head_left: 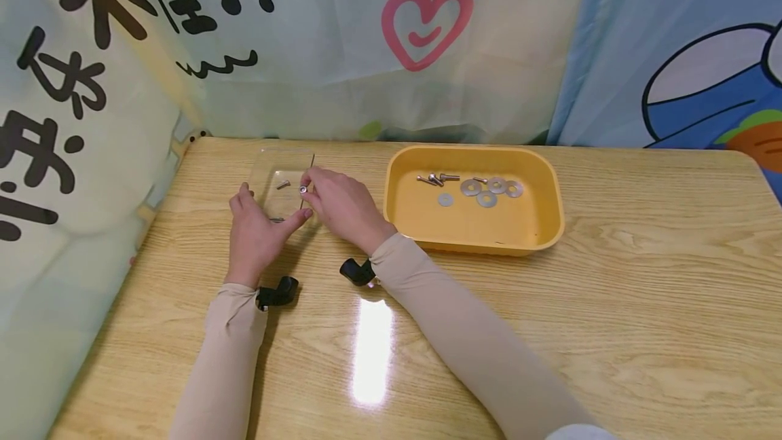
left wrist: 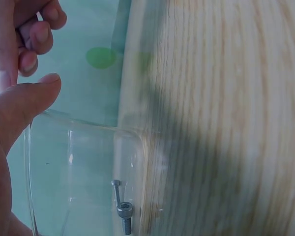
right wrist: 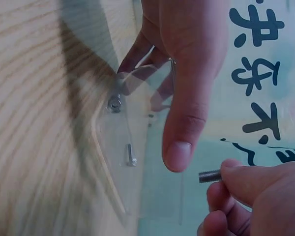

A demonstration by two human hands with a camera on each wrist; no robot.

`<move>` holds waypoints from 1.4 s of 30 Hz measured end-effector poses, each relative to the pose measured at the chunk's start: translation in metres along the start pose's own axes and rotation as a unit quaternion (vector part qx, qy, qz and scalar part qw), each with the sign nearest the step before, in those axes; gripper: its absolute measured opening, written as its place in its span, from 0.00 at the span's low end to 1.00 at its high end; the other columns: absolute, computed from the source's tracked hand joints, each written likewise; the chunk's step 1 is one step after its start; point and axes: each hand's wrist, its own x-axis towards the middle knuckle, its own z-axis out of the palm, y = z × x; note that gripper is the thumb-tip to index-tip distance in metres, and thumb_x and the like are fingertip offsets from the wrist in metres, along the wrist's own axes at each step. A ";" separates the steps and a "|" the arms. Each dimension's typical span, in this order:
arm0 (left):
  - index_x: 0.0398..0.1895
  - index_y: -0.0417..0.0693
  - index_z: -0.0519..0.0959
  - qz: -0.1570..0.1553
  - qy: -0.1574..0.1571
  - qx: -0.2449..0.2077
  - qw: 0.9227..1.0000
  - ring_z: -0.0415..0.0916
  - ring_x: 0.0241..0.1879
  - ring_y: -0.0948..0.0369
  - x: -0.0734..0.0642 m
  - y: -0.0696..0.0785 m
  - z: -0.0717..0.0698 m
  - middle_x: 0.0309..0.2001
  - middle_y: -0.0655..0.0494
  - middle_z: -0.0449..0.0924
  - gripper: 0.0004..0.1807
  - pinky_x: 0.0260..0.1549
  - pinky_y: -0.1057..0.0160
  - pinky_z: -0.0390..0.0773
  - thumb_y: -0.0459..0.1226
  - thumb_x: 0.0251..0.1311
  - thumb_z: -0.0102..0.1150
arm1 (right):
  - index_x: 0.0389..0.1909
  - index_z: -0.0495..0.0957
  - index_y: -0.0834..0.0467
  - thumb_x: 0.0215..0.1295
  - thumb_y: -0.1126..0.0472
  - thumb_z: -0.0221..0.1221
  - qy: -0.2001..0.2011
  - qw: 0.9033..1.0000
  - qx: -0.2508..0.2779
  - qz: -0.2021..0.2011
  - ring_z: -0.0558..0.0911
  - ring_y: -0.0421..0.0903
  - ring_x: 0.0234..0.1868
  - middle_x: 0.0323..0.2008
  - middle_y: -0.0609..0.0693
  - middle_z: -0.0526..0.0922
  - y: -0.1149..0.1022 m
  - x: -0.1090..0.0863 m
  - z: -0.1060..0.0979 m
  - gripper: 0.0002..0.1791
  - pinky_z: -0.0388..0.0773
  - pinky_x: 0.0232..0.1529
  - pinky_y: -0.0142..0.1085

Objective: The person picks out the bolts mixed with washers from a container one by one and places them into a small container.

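**Bolt with washer held at the rim of the clear tray**

Nearest to the head camera, two forearms in beige sleeves are seen, each with a black strap at the wrist, above the light wooden table (head_left: 611, 304). Further on, the left hand (head_left: 256, 236) is placed at the near side of the clear transparent plastic tray (head_left: 282, 185); its thumb is stretched to the tray's right rim and the other fingers are lightly bent against the left wall, so the tray seems to be steadied rather than lifted. At the right rim of this tray, the right hand (head_left: 342, 206) pinches a small silver bolt (right wrist: 209, 175) between thumb and curled fingers, and a round silver washer (head_left: 302, 189) is seen at the fingertips, apparently already put on the bolt.

Inside the clear tray another small silver bolt (left wrist: 121, 209) is lying; whether a washer is on it cannot be told. To the right of the clear tray, a yellow rounded plastic tray (head_left: 550, 223) holds loose silver bolts (head_left: 435, 178) and flat silver washers (head_left: 491, 190).

The step in hand is judged to be the placing of an assembled bolt into the clear tray. For the next move, the pinch should be carried over the rim and loosened low, so that the washer is not shaken off.
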 end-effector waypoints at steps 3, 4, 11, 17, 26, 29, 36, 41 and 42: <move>0.77 0.27 0.40 0.002 0.003 0.003 1.000 0.72 0.52 0.35 0.000 0.000 0.000 0.68 0.27 0.54 0.70 0.56 0.40 0.72 0.65 0.51 0.69 | 0.53 0.78 0.55 0.76 0.55 0.55 0.007 1.000 0.007 0.003 0.78 0.42 0.33 0.37 0.46 0.81 -0.001 0.002 0.003 0.12 0.74 0.34 0.36; 0.77 0.27 0.41 0.002 0.004 0.004 1.000 0.72 0.52 0.35 0.000 0.001 0.000 0.67 0.27 0.54 0.70 0.56 0.40 0.72 0.65 0.51 0.69 | 0.53 0.78 0.55 0.76 0.55 0.55 0.010 1.000 0.009 0.003 0.78 0.42 0.33 0.38 0.46 0.81 -0.001 0.003 0.005 0.11 0.74 0.35 0.35; 0.76 0.26 0.42 0.002 0.007 0.002 1.000 0.71 0.54 0.34 0.001 0.001 0.000 0.67 0.27 0.55 0.68 0.58 0.40 0.71 0.61 0.52 0.70 | 0.52 0.78 0.54 0.77 0.55 0.55 0.016 1.000 0.016 0.000 0.78 0.44 0.33 0.39 0.48 0.82 -0.001 0.006 0.014 0.11 0.74 0.35 0.36; 0.76 0.26 0.42 0.003 0.006 -0.001 1.000 0.70 0.55 0.34 0.000 0.001 0.000 0.67 0.27 0.55 0.67 0.58 0.40 0.70 0.60 0.53 0.70 | 0.52 0.79 0.55 0.76 0.55 0.56 0.012 1.000 0.015 0.002 0.78 0.44 0.34 0.38 0.48 0.82 0.002 0.007 0.019 0.11 0.75 0.36 0.38; 0.76 0.26 0.42 0.000 0.007 0.001 1.000 0.71 0.54 0.35 0.000 0.001 0.000 0.67 0.28 0.55 0.67 0.57 0.40 0.70 0.62 0.52 0.70 | 0.52 0.79 0.55 0.76 0.55 0.56 0.010 1.000 0.026 0.010 0.78 0.44 0.33 0.38 0.48 0.83 0.005 0.008 0.022 0.11 0.74 0.36 0.38; 0.77 0.27 0.43 -0.003 0.008 0.004 1.000 0.71 0.53 0.35 0.001 0.000 0.000 0.67 0.28 0.55 0.68 0.57 0.41 0.71 0.62 0.52 0.70 | 0.52 0.79 0.56 0.76 0.55 0.57 0.008 0.999 0.030 0.012 0.79 0.43 0.34 0.36 0.48 0.83 0.005 0.008 0.022 0.11 0.75 0.37 0.38; 0.77 0.28 0.42 -0.004 0.006 0.006 1.000 0.71 0.53 0.36 0.001 0.000 0.001 0.67 0.28 0.55 0.69 0.56 0.41 0.72 0.64 0.51 0.70 | 0.52 0.79 0.55 0.75 0.55 0.57 0.012 1.000 0.026 0.009 0.78 0.42 0.32 0.35 0.47 0.82 0.005 0.006 0.020 0.11 0.74 0.34 0.36; 0.77 0.27 0.41 -0.003 0.002 0.006 1.000 0.71 0.53 0.36 0.000 0.000 0.000 0.68 0.28 0.55 0.69 0.57 0.40 0.71 0.64 0.51 0.69 | 0.53 0.79 0.55 0.76 0.55 0.57 0.016 1.000 0.023 0.005 0.76 0.43 0.31 0.34 0.47 0.81 0.002 0.004 0.016 0.12 0.72 0.33 0.35; 0.77 0.27 0.41 -0.002 0.001 0.005 1.000 0.71 0.54 0.36 0.000 0.000 0.000 0.68 0.28 0.54 0.69 0.57 0.40 0.71 0.64 0.51 0.69 | 0.53 0.79 0.55 0.76 0.55 0.57 0.016 1.000 0.025 0.005 0.76 0.43 0.31 0.34 0.47 0.81 0.001 0.003 0.014 0.12 0.72 0.32 0.35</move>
